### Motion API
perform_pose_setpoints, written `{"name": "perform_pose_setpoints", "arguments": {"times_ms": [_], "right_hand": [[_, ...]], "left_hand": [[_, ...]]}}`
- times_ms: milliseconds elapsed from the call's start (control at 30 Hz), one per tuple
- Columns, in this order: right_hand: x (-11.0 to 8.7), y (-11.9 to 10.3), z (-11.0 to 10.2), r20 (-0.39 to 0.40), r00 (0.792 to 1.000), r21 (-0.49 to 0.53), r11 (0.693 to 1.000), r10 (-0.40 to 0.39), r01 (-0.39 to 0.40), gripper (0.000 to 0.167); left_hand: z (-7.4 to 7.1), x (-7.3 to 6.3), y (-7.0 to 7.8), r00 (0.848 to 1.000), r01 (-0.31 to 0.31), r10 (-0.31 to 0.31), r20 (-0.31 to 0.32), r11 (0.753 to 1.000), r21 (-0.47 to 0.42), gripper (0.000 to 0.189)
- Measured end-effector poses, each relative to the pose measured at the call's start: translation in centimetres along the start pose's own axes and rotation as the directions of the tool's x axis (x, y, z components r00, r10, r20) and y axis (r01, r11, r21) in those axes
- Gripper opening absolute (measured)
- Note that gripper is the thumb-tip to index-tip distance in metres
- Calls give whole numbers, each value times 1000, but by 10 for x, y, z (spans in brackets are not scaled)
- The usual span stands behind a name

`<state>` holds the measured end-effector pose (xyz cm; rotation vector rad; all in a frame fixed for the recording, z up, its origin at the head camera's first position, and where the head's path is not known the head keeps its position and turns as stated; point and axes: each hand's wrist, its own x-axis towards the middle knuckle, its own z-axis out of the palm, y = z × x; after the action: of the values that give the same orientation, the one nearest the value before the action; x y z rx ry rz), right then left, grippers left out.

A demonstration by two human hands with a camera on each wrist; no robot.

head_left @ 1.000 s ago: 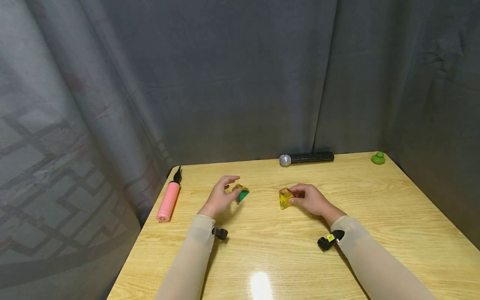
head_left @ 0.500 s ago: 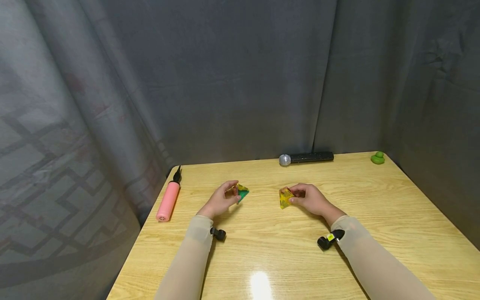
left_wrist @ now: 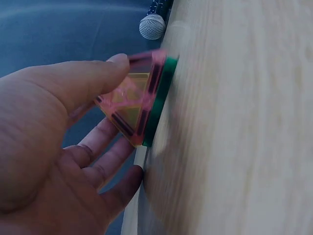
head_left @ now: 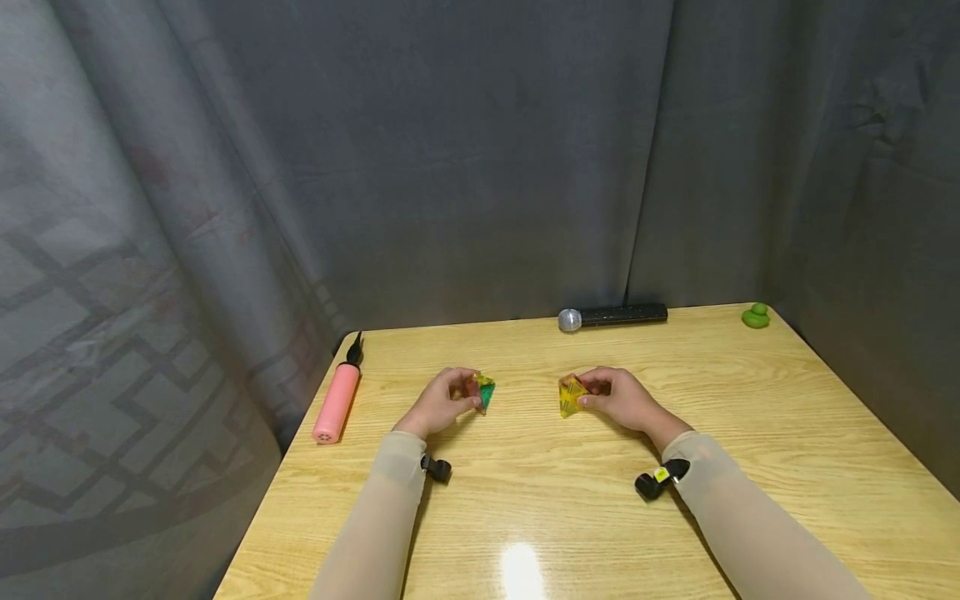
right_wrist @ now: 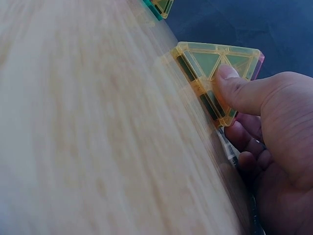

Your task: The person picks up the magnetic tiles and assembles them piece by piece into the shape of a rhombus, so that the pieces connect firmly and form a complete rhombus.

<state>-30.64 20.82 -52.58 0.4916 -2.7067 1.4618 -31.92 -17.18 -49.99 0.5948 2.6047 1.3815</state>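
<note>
My left hand point(head_left: 438, 402) pinches a small pyramid of see-through triangular magnetic tiles point(head_left: 487, 393), left of the table's middle. In the left wrist view, the thumb lies on the pink side of this tile pyramid point(left_wrist: 120, 100), with yellow behind and a green tile down along the tabletop. Across a short gap, my right hand point(head_left: 618, 398) pinches other triangular magnetic tiles point(head_left: 567, 400). The right wrist view shows its thumb on the yellow face of those tiles point(right_wrist: 198, 63), with a pink edge at the far side. Their lower yellow edge is close over the wood.
On the wooden table point(head_left: 525, 492), a pink hand pump point(head_left: 337, 404) with a black nozzle lies at the left edge. A black microphone point(head_left: 615, 316) lies along the back, and a green stacked toy point(head_left: 756, 317) sits at the far right corner. Grey curtains point(head_left: 480, 167) hang behind.
My left fingers, raised off the tile pyramid a second ago, have come down round it, and it has turned a little. My right hand with its tiles has stayed in place.
</note>
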Motion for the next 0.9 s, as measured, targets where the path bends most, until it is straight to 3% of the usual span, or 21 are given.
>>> {"name": "perform_pose_setpoints", "arguments": {"times_ms": [300, 600, 900], "right_hand": [[0, 0, 0, -4, 1000, -10, 1000, -1, 1, 34], [0, 1, 0, -2, 1000, -10, 1000, -6, 6, 34], [0, -2, 0, -4, 1000, -20, 1000, -12, 12, 35]], "left_hand": [[2, -1, -3, 998, 60, -60, -5, 998, 5, 42], [4, 0, -3, 998, 54, -54, 11, 999, -7, 32], [8, 0, 2, 999, 49, -49, 17, 999, -2, 33]]}}
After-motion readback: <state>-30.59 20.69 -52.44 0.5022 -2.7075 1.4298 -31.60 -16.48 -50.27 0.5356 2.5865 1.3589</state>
